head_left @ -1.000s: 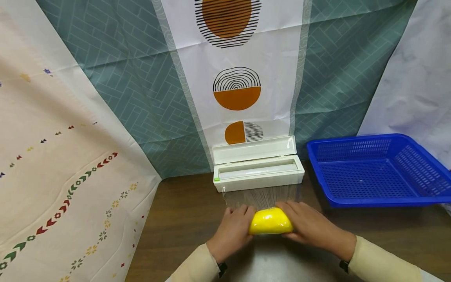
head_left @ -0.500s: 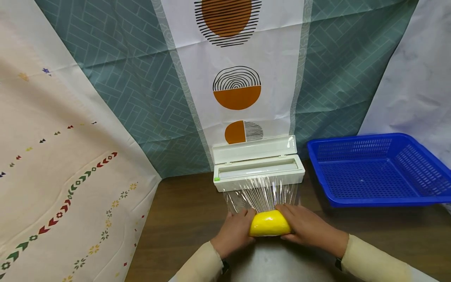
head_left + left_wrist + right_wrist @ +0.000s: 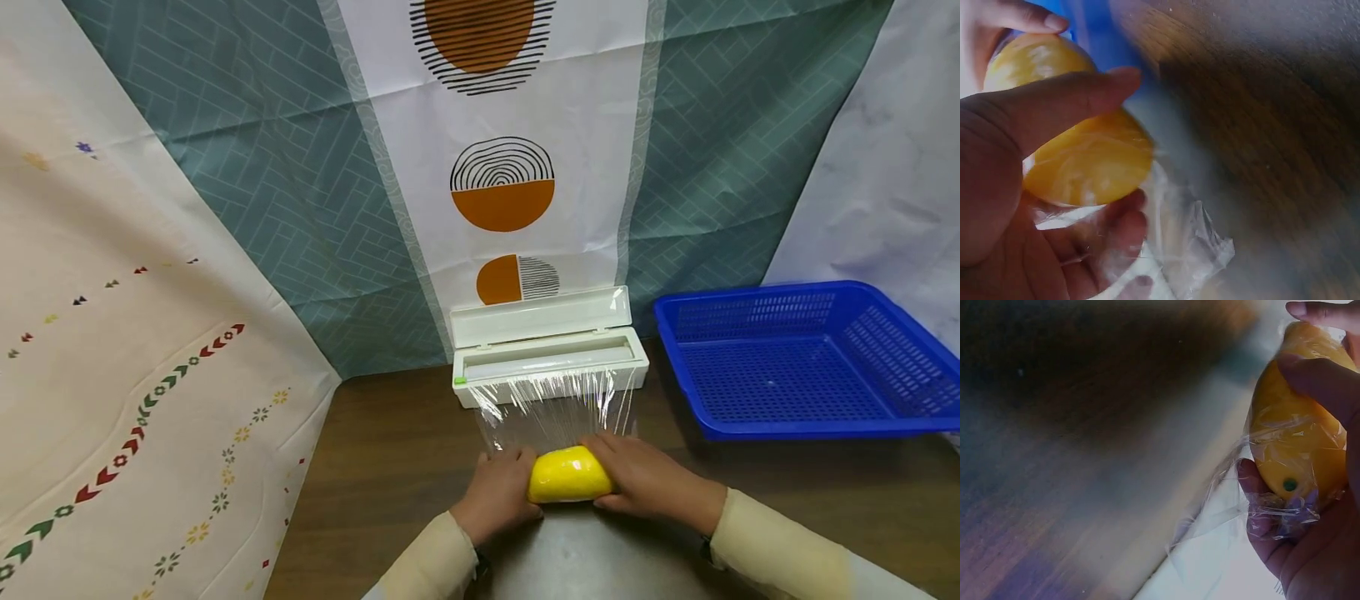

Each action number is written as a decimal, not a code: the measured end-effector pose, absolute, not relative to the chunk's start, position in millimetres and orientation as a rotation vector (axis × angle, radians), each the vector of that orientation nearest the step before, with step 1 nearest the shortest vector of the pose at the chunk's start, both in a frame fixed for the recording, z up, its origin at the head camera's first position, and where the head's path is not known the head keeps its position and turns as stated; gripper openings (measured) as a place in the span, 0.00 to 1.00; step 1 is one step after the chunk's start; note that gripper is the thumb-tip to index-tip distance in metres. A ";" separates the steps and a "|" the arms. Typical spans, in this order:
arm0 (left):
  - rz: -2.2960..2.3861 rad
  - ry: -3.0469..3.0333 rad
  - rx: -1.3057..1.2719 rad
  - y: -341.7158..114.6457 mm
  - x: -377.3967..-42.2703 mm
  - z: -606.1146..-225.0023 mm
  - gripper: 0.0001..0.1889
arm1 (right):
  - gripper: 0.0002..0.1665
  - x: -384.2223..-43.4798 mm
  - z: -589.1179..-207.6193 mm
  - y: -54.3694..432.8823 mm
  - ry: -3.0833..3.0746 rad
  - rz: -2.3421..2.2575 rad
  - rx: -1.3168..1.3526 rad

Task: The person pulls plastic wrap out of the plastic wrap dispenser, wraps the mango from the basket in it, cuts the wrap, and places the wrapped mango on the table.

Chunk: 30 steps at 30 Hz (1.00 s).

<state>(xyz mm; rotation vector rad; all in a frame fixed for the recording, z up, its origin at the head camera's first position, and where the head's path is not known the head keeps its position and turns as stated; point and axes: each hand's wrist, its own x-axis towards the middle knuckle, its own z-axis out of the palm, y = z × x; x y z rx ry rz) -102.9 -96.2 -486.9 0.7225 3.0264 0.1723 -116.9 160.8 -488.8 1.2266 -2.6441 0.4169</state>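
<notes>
Both hands hold a smooth yellow mango-like fruit [image 3: 570, 475] above the table's front part, one hand at each end. The left hand [image 3: 498, 492] grips its left end; in the left wrist view the thumb lies over the fruit [image 3: 1094, 159], with fingers curled beneath. At the other end the right hand [image 3: 648, 479] grips likewise, and a green spot shows on the fruit [image 3: 1297, 437] in the right wrist view. Clear plastic wrap [image 3: 551, 421] covers the fruit and stretches back, creased, to a white dispenser box [image 3: 555, 385]. Its lid [image 3: 543, 318] stands raised, showing the roll [image 3: 551, 364].
A blue plastic basket [image 3: 705, 427] stands right of the dispenser. A grey-white surface [image 3: 570, 554] lies under the hands on the dark wooden table [image 3: 390, 467]. Patterned cloth [image 3: 300, 208] hangs behind and at the left.
The wrap between fruit and dispenser has risen and drawn taut, now crossing the box's front with bright creases. Hands and fruit have shifted slightly left, still gripped at both ends.
</notes>
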 end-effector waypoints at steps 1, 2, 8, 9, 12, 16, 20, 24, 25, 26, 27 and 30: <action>0.168 3.033 0.713 -96.7 -102.7 -487.4 0.36 | 0.47 -117.5 -489.4 160.5 -2.656 0.417 1.224; 0.169 3.037 0.703 -97.2 -102.4 -487.6 0.36 | 0.47 -117.8 -490.0 160.2 -2.666 0.417 1.221; 0.157 3.059 0.631 -103.3 -104.5 -487.6 0.38 | 0.48 -120.5 -493.3 159.9 -2.715 0.422 1.200; 0.154 3.063 0.618 -104.4 -104.7 -486.8 0.38 | 0.48 -120.9 -493.6 160.0 -2.723 0.427 1.196; 0.164 3.102 0.638 -103.7 -103.6 -482.6 0.41 | 0.47 -122.2 -494.2 160.2 -2.739 0.448 1.193; 0.202 3.161 0.831 -90.5 -97.5 -477.4 0.47 | 0.47 -124.7 -495.2 161.0 -2.769 0.487 1.181; 0.204 3.166 0.907 -71.6 -89.5 -478.6 0.48 | 0.46 -127.6 -496.9 161.3 -2.804 0.529 1.162; 0.182 3.193 0.813 -59.0 -87.2 -485.7 0.50 | 0.46 -130.1 -498.2 159.4 -2.842 0.580 1.152; 0.176 3.204 0.791 -57.3 -87.6 -487.8 0.50 | 0.46 -130.8 -498.6 158.8 -2.852 0.594 1.148; 0.167 3.216 0.772 -56.0 -88.3 -489.6 0.50 | 0.46 -131.3 -498.8 158.2 -2.857 0.609 1.146; 0.159 3.227 0.761 -55.1 -89.2 -491.1 0.50 | 0.46 -131.7 -499.0 157.6 -2.866 0.618 1.140; 0.131 3.254 0.760 -53.6 -92.4 -493.7 0.50 | 0.46 -133.3 -500.2 156.7 -2.881 0.638 1.123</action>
